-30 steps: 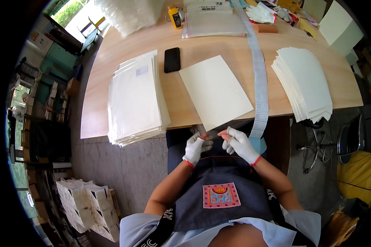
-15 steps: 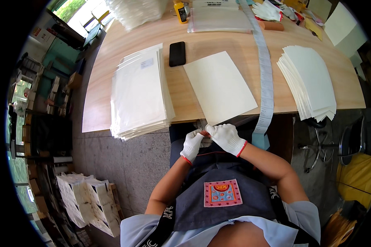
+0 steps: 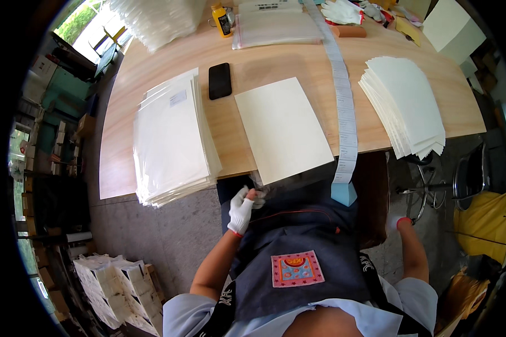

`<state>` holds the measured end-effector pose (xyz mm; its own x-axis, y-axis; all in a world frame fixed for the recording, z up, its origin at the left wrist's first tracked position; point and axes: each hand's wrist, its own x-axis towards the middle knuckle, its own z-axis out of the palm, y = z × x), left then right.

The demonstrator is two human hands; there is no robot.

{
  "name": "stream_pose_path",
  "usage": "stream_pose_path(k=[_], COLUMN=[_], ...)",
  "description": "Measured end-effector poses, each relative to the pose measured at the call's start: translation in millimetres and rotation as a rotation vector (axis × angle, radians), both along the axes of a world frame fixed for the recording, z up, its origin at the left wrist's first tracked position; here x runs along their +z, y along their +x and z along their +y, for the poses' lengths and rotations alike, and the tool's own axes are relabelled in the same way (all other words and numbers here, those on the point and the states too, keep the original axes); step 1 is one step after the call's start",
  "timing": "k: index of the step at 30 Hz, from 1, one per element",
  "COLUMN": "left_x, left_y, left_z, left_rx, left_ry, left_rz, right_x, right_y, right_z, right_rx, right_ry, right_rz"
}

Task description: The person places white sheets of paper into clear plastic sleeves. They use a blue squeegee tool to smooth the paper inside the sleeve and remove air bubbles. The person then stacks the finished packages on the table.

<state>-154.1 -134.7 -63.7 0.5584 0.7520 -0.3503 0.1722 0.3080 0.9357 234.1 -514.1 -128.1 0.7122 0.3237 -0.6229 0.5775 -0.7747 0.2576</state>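
A cream sheet (image 3: 284, 132) lies at the table's front edge, with clear plastic film around it and hanging over the edge. Just below its lower left corner, my left hand (image 3: 242, 212) is closed, in a white knit glove with a bare thumb tip. Something thin and clear shows by its fingers, too small to make out. Out to the right, beyond the table's front edge, my right hand (image 3: 394, 223) is smeared by motion, so its fingers cannot be read. A strip of printed labels (image 3: 344, 106) runs beside the sheet and over the edge.
On the left sits a stack of plastic-sleeved sheets (image 3: 171, 140); on the right, fanned cream sheets (image 3: 405, 104). A black phone (image 3: 220, 81), clear bags (image 3: 275, 28), a yellow bottle (image 3: 221, 21) and white gloves (image 3: 342, 11) lie farther back. A wheeled chair (image 3: 468, 174) stands right.
My right hand has left my left hand and swung far out to the right. My left hand stays near the table edge. The whole view has shifted a little.
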Motion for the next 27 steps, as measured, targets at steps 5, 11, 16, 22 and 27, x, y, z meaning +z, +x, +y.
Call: stream_pose_path(k=[5,11,16,22,27], left_x=[11,10,-7,-15,-94], left_y=[5,26,22,48,10], left_z=[-2,15,17,-1,-5], left_rx=[-0.01,-0.143,0.005,0.573,0.523], left_ry=[1.362,1.45,0.681,-0.052,-0.744], left_rz=[0.266,0.169,0.135,-0.335,-0.875], right_x=[110,158,113,87,93], right_y=[-67,-112,-99,-107,-93], right_z=[119,224,252,260,215], right_rx=[0.054,0.753,0.577,0.299,-0.189], right_ry=[0.388,1.178,1.221,1.383,1.684], right_rz=[0.27,-0.106,-0.079,-0.236,-0.22])
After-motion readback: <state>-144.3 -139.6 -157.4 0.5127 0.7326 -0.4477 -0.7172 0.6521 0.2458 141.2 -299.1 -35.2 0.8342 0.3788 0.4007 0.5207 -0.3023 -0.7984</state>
